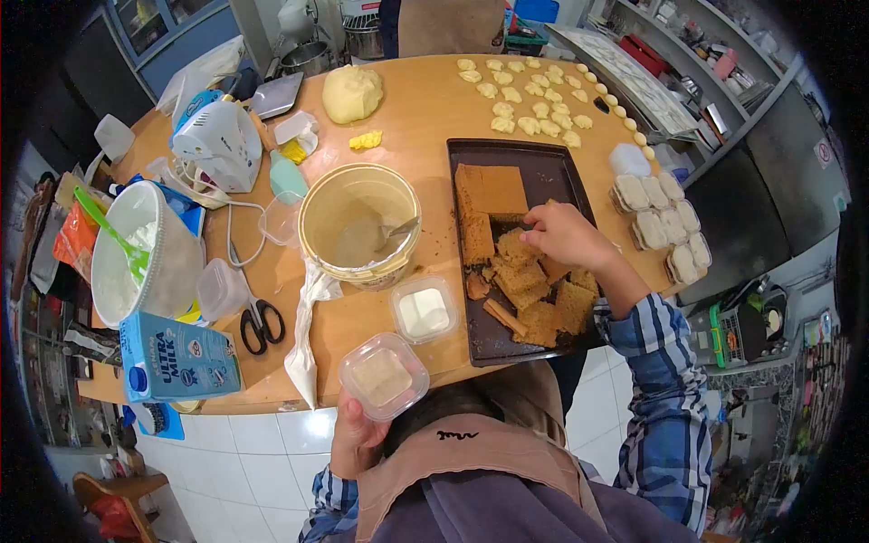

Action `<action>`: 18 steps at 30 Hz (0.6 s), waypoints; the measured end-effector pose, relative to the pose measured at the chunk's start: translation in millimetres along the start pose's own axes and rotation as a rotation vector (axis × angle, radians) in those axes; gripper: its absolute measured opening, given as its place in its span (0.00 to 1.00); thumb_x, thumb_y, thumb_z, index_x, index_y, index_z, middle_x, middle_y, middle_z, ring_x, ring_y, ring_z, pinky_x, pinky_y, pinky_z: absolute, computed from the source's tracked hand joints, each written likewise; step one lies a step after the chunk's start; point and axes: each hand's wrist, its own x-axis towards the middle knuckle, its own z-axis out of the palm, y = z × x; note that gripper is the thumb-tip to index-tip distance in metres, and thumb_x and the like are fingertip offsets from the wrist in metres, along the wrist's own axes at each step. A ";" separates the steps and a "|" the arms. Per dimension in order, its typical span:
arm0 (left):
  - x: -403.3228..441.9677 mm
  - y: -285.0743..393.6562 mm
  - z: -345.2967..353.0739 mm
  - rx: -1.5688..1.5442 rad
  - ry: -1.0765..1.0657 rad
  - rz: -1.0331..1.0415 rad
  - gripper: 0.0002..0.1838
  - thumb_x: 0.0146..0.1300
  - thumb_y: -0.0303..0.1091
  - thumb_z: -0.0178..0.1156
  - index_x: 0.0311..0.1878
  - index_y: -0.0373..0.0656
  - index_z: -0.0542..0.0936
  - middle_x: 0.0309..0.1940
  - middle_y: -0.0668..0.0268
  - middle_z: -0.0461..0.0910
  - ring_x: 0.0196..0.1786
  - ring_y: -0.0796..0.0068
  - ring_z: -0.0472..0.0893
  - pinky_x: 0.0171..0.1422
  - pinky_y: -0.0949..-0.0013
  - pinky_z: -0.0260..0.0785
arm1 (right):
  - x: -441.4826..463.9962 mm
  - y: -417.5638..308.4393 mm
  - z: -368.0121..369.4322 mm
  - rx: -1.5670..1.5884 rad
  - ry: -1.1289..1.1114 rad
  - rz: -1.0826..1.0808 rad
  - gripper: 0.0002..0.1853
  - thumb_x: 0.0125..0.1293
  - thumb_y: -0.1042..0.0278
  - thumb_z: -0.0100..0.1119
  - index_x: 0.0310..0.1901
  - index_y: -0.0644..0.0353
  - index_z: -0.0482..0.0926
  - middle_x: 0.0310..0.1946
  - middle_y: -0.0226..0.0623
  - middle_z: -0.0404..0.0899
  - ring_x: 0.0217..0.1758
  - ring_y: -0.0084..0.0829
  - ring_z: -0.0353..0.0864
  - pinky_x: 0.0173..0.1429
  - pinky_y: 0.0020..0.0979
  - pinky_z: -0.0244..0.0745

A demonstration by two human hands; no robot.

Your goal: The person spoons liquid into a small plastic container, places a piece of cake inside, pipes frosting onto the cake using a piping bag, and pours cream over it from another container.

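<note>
My left hand (356, 438) holds a small clear square container (384, 376) with something pale in it, at the table's front edge. Over the dark baking tray (496, 351), my right hand (559, 235) has its fingers pinched together at the broken brown cake pieces (525, 281); whether a piece is between them is hidden. An uncut block of brown cake (493, 188) lies at the tray's back left. Just behind the held container stands another square container (424, 310) with a white filling. A large tub (360, 217) with a metal utensil in it stands left of the tray.
Left are a white bowl (172, 271) with a green spatula, a milk carton (181, 362), scissors (262, 327), a mixer (217, 145) and a piping bag (306, 353). Behind lie a big dough ball (353, 94) and small dough pieces (530, 125). Filled containers (665, 222) stand right. Someone in an apron (450, 27) is opposite.
</note>
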 end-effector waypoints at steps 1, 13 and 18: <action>3.3 1.2 2.4 -0.061 -0.031 -0.022 0.52 0.42 0.59 0.66 0.63 0.37 0.55 0.58 0.53 0.65 0.58 0.59 0.70 0.54 0.60 0.72 | 2.7 0.1 2.1 -0.001 -0.011 0.018 0.20 0.52 0.61 0.62 0.40 0.71 0.77 0.31 0.52 0.79 0.37 0.44 0.80 0.42 0.34 0.74; 26.5 -7.8 17.8 -0.136 -0.120 -0.048 0.51 0.42 0.53 0.70 0.63 0.37 0.54 0.59 0.54 0.64 0.59 0.56 0.69 0.58 0.56 0.69 | 13.3 -9.4 2.7 0.151 -0.138 0.201 0.24 0.48 0.63 0.66 0.44 0.69 0.74 0.33 0.48 0.77 0.39 0.36 0.77 0.43 0.31 0.70; 27.8 -5.9 20.6 -0.141 -0.109 -0.060 0.52 0.41 0.53 0.70 0.64 0.38 0.54 0.59 0.55 0.64 0.59 0.58 0.69 0.59 0.55 0.68 | 9.9 -6.2 6.8 0.293 -0.057 0.230 0.27 0.43 0.69 0.69 0.47 0.67 0.72 0.29 0.38 0.75 0.33 0.28 0.75 0.38 0.27 0.70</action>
